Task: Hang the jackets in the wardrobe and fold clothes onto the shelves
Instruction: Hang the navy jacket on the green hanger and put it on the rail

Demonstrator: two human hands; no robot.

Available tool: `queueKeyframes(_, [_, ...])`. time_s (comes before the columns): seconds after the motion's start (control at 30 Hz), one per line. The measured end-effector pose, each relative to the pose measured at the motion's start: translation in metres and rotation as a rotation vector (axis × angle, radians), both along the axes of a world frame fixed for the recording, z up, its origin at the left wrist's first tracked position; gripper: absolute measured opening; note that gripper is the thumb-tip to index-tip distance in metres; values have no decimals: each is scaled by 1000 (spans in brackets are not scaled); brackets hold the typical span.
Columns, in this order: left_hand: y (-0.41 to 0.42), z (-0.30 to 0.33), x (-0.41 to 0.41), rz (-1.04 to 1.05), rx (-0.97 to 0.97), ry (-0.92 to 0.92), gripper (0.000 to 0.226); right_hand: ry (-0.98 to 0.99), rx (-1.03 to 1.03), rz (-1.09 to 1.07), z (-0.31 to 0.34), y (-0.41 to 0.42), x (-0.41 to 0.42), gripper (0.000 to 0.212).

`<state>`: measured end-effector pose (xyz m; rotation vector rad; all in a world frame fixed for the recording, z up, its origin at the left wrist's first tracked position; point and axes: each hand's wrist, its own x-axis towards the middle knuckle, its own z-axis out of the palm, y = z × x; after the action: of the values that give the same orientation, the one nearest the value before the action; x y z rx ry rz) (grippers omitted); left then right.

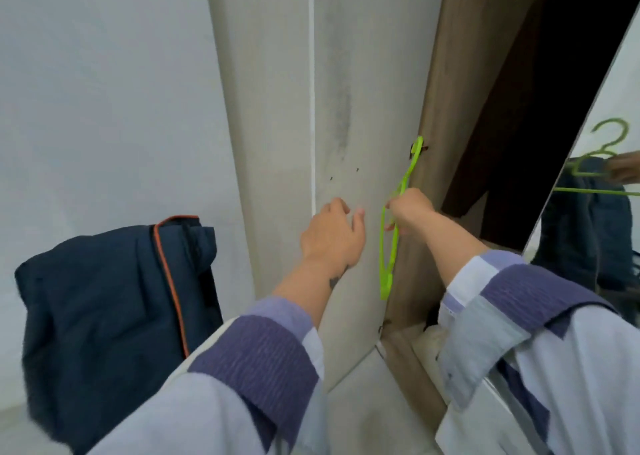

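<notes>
Wall (104,91): plain pale grey, fills the left of the view. Pale floor strip (14,416) at bottom left, below the wall.

Mirror (599,212): at right edge, its edge running diagonally. Reflection shows a green hook shape and dark fabric below it; detail is soft, possibly motion blur.

Two small dark specks (357,169) on the pale panel at centre, side by side and slightly apart. A greyish smudge (343,115) runs vertically above them on the same surface.
</notes>
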<state>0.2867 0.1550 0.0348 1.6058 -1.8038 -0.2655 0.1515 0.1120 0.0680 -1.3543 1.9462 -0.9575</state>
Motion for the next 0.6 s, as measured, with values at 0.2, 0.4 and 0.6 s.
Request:
queueKeyframes(0.2, [27,-14,68,-8,52,-52,44,-207,51,155,-27,59,60,11])
queueKeyframes(0.4, [53,-28,150,80,35,-204,47,-145,-19,551,-33,106,117,12])
queueKeyframes(0.6, [73,-28,222,276,1,-327,37,-88,-80,694,-35,100,174,14])
